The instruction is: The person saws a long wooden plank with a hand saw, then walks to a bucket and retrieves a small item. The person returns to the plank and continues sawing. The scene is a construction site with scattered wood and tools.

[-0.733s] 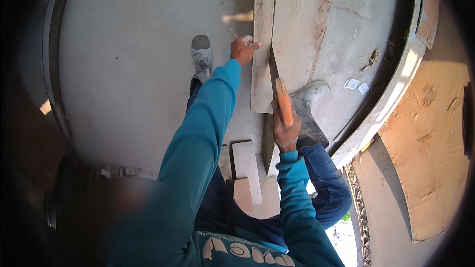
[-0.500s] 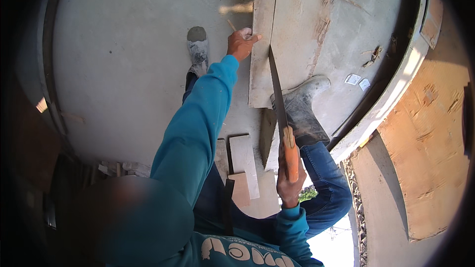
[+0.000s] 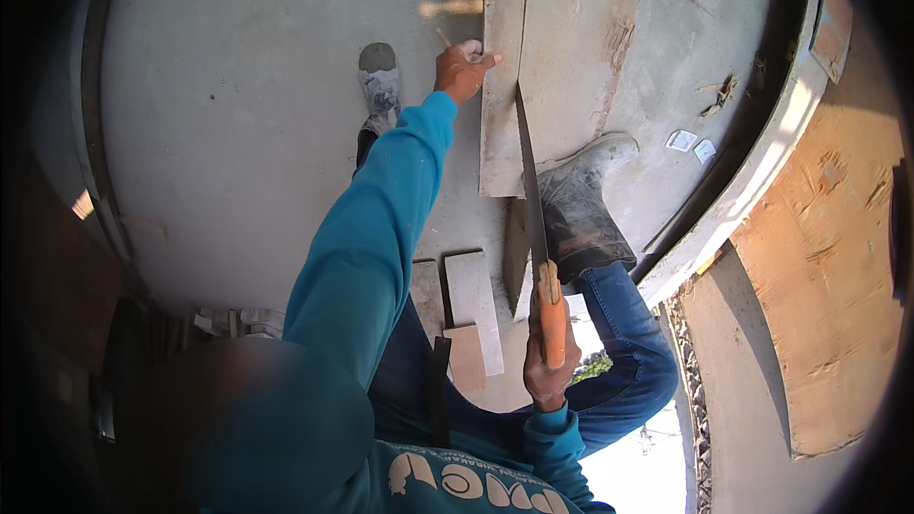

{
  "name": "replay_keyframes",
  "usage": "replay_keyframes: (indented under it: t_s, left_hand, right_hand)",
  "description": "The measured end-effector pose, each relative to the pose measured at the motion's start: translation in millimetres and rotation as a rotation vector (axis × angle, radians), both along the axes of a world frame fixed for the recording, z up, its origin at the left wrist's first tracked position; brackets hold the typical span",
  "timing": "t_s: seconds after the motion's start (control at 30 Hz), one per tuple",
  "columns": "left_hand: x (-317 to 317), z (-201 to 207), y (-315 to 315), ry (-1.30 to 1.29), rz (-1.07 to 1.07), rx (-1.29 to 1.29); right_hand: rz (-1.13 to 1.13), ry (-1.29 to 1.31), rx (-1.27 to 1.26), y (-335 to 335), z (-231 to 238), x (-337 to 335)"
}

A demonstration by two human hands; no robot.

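A long, weathered wooden board point(image 3: 571, 48) lies in front of me with a straight dark cut line running lengthwise near its left side. My right hand point(image 3: 547, 371) is closed round the orange handle of a handsaw point(image 3: 533, 190). The saw's blade points away from me, its far end at the near end of the cut line. At the board's left edge, my left hand point(image 3: 462, 71) grips with the thumb on top; its other fingers are partly hidden. A thin light stick point(image 3: 443, 37) shows beside those fingers.
My right boot point(image 3: 581, 200) is against the board beside the blade; my left boot point(image 3: 381, 86) stands on the concrete floor point(image 3: 248, 152). Short wood offcuts point(image 3: 473, 300) lie nearer me. A large plywood sheet point(image 3: 819, 305) is at the right, beyond a curved ledge point(image 3: 762, 176).
My right hand has drawn the saw handle back toward me and slightly left. My left hand keeps its hold on the board's edge.
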State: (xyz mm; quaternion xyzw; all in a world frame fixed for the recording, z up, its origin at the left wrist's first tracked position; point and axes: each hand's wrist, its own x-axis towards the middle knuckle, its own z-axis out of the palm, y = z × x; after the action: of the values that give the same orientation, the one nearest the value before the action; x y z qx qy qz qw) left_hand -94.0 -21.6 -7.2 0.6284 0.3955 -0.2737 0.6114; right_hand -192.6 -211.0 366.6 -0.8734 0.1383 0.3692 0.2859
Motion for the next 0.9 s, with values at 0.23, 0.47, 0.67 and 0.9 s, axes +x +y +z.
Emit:
replay_keyframes:
  t_s: [0.23, 0.47, 0.67, 0.9]
  left_hand:
    - [8, -20, -1, -0.009, 0.014, 0.011]
    - [-12, -2, -2, 0.032, 0.001, 0.046]
    - [13, -11, -4, -0.031, 0.0, 0.065]
    - [-4, -6, -9, -0.017, 0.034, 0.076]
  right_hand:
    - [0.023, -0.21, 0.022, 37, -214, 83]
    - [-0.006, 0.056, 0.003, -13, 18, -13]
    - [0.098, -0.116, -0.01, -7, -171, 44]
    - [0.082, -0.425, 0.045, -2, -197, 24]
